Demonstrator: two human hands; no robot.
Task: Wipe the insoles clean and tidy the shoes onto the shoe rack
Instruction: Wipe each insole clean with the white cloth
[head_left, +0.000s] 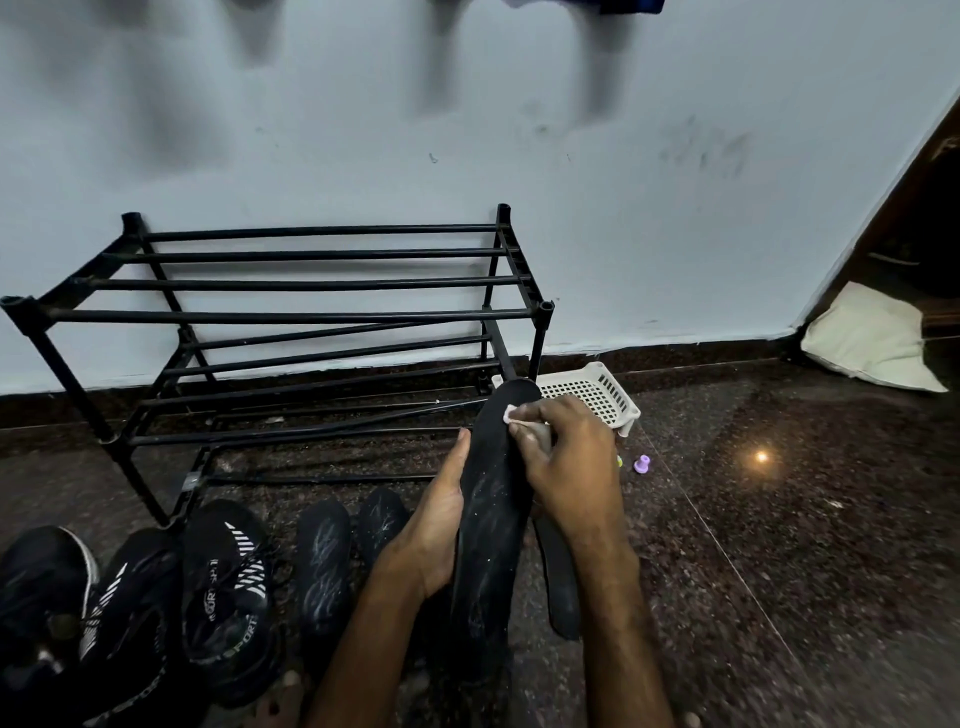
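Observation:
My left hand holds a long black insole by its left edge, toe end pointing away from me. My right hand pinches a small white wipe against the insole near its toe. Two more black insoles lie on the floor to the left, and another lies under my right forearm. Black sport shoes stand in a row at the lower left. The black shoe rack stands against the wall with bare bars.
A white plastic basket sits on the floor right of the rack. A small purple object lies beside it. A pale cushion leans in the right corner by a dark doorway. The dark speckled floor extends to the right.

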